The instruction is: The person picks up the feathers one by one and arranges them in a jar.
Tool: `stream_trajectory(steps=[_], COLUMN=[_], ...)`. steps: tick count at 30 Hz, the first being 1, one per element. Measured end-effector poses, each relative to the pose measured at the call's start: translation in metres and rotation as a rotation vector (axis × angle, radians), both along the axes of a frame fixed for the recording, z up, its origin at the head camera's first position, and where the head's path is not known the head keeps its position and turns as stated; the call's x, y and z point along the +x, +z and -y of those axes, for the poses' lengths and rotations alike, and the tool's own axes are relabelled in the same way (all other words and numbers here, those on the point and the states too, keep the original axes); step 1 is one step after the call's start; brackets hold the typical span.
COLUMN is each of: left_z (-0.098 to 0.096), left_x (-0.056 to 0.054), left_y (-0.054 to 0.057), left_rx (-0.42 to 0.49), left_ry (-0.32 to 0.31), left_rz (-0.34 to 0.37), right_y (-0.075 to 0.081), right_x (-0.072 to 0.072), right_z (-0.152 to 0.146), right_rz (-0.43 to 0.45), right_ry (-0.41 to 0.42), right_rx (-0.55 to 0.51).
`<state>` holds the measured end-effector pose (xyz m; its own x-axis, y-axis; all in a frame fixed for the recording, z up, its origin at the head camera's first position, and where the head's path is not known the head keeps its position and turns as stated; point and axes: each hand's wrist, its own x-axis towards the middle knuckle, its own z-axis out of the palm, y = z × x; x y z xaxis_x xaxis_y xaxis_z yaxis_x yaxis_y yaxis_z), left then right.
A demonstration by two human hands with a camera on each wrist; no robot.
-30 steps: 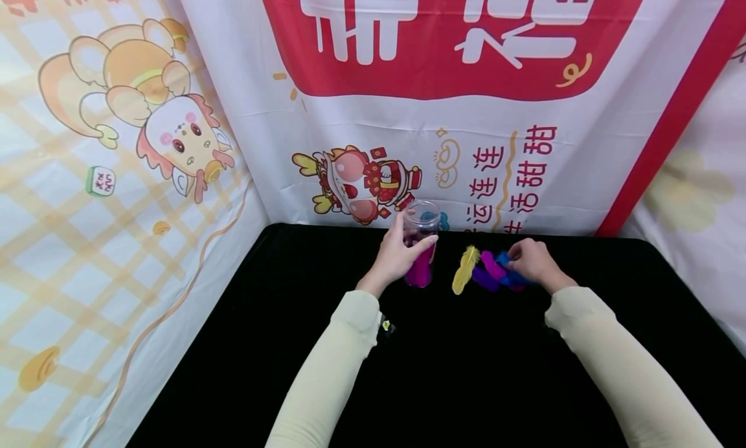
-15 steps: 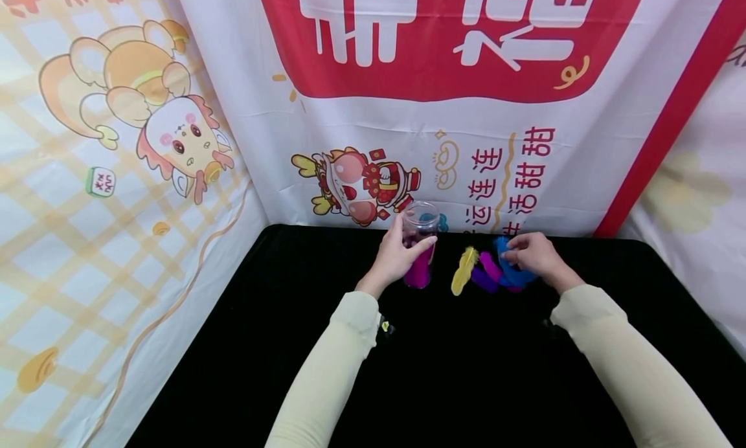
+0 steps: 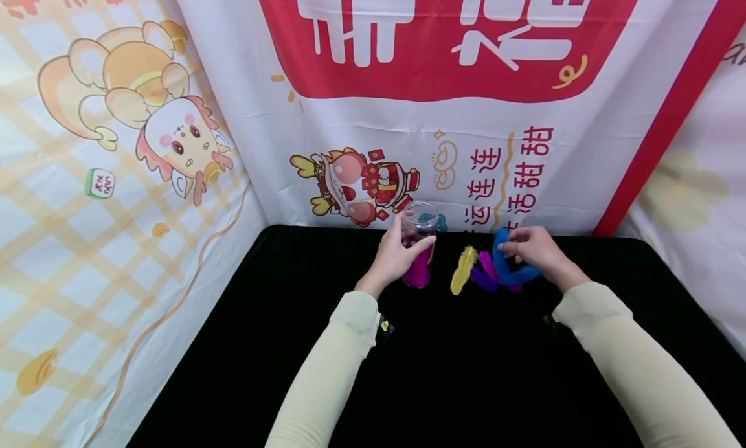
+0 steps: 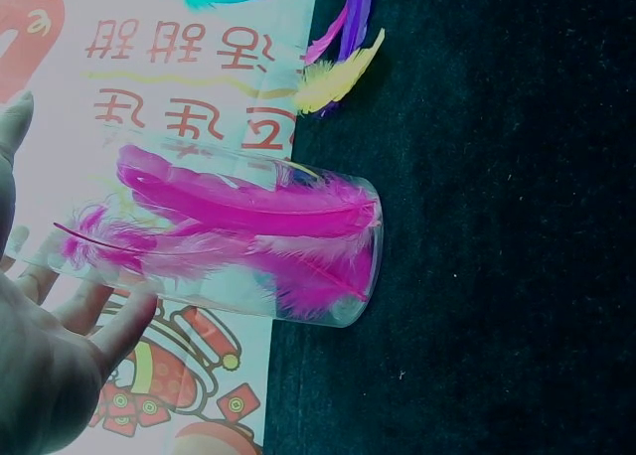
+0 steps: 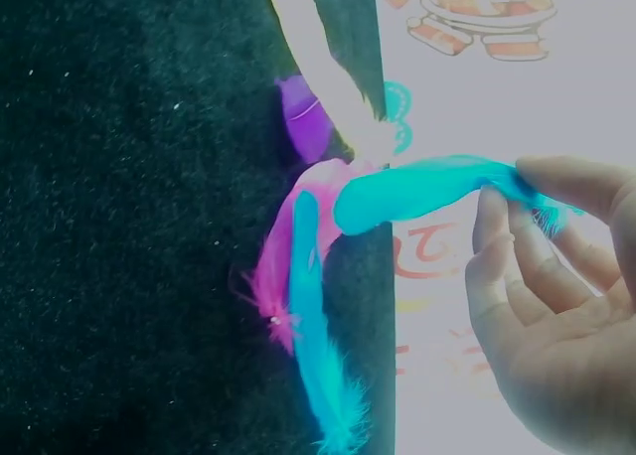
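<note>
My left hand [image 3: 392, 257] grips a tall clear jar [image 4: 348, 321] round its side, with the thumb on the near face. The jar stands upright on the black cloth; several magenta feathers [image 4: 288, 209] show through its wall. To its right, my right hand [image 3: 539, 250] pinches a blue feather [image 5: 417, 195] by its fluffy end, between thumb and fingers. Below the held feather lies a second blue feather [image 5: 316, 356], across a pink feather [image 5: 278, 256]. A purple feather [image 5: 306, 119] and a yellow feather [image 3: 463, 271] lie between that pile and the jar.
A black cloth [image 3: 454, 370] covers the table. Right behind its far edge hangs a white and red printed banner [image 3: 361, 121]. Another printed cloth [image 3: 70, 260] hangs along the left side.
My right hand has come up from the feather pile and slightly right, drawing a blue feather up with it. The left hand stays on the jar.
</note>
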<state>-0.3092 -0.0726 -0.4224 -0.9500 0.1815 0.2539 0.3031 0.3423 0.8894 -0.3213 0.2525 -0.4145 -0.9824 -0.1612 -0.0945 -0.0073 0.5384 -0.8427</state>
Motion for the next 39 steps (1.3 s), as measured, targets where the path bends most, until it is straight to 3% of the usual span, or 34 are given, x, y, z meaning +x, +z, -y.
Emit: stream_trajectory(steps=[19,28,39], left_z=[0.000,0.000,0.000], left_x=[-0.003,-0.002,-0.002], left_y=[0.000,0.000,-0.001], left_rx=[0.005,0.003,0.002], left_ry=[-0.008,-0.001,0.000], left_rz=[-0.003,0.005,0.003], right_y=[0.022,0.035,0.044], right_x=[0.003,0.005,0.004], right_z=[0.007,0.015,0.027], right_rz=[-0.073,-0.053,-0.148], right_ry=[0.023,0.050,0.075], right_rx=[-0.056,-0.164,-0.227])
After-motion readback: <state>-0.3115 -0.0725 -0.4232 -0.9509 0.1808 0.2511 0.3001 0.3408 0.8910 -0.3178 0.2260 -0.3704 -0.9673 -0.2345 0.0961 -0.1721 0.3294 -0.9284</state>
